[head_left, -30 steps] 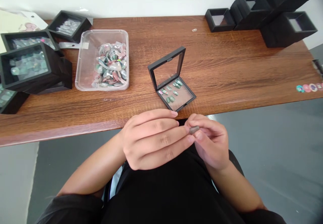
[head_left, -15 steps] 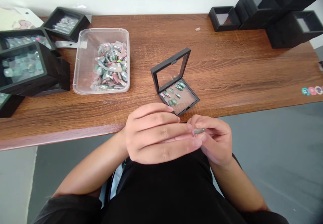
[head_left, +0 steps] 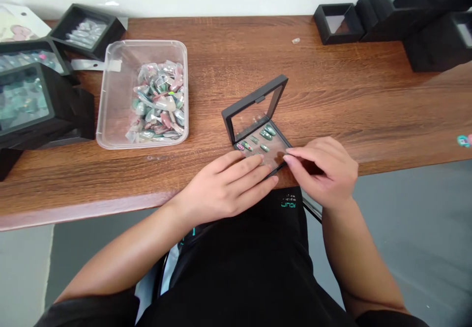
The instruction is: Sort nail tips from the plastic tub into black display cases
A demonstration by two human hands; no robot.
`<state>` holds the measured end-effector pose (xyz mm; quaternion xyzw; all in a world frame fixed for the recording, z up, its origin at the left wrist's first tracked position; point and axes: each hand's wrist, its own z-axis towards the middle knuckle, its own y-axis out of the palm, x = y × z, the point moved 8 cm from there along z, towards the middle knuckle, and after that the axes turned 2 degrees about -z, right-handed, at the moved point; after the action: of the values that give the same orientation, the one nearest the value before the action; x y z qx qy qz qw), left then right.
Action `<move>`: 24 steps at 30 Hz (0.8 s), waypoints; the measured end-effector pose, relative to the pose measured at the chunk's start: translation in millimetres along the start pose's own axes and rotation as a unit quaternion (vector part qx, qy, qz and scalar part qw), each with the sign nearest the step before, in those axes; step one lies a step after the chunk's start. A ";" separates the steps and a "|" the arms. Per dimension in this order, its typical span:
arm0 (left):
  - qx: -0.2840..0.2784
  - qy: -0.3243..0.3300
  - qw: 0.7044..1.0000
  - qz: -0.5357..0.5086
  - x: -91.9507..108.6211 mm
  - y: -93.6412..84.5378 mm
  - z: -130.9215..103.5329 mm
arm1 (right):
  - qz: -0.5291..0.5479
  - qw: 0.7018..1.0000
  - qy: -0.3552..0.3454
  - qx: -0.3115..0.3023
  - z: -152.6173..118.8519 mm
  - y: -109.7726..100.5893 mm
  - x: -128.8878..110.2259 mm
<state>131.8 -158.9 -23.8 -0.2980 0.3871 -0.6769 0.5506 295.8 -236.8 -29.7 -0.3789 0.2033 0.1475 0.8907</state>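
Now the right hand has reached the case beneath its near-pinched fingertips, hold unclear; left hand, loosely extended, seemingly steadies.

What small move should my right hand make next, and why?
I'd probably lower your right hand onto the bare right side of the open case. Its thumb and forefinger are close together there, the green nails lie farther left, and your left hand is over the near edge. I can't tell whether you're pinching anything.
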 end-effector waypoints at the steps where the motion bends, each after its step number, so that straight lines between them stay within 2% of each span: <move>1: -0.007 0.000 1.000 0.002 0.2 1.5 -0.5 | -0.020 1.000 -0.014 -0.009 2.9 1.2 1.1; 5: -0.032 -0.025 0.999 0.005 -2.6 6.7 -1.8 | -0.073 0.995 -0.068 -0.025 8.7 4.5 0.5; 8: -0.043 -0.040 0.998 -0.004 -4.1 8.9 -1.6 | -0.080 0.993 -0.082 -0.028 10.7 5.7 -0.4; 18: -0.046 -0.047 0.996 -0.054 -6.8 7.6 -1.1 | 0.005 0.994 -0.061 -0.089 12.1 10.3 6.6; 24: -0.046 -0.044 0.996 -0.066 -6.5 8.0 -0.9 | -0.014 0.994 -0.062 -0.092 11.3 11.6 5.9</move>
<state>136.6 -153.1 -31.0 -0.3768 0.3729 -0.6796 0.5071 299.0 -220.1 -32.5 -0.4524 0.1283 0.1766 0.8647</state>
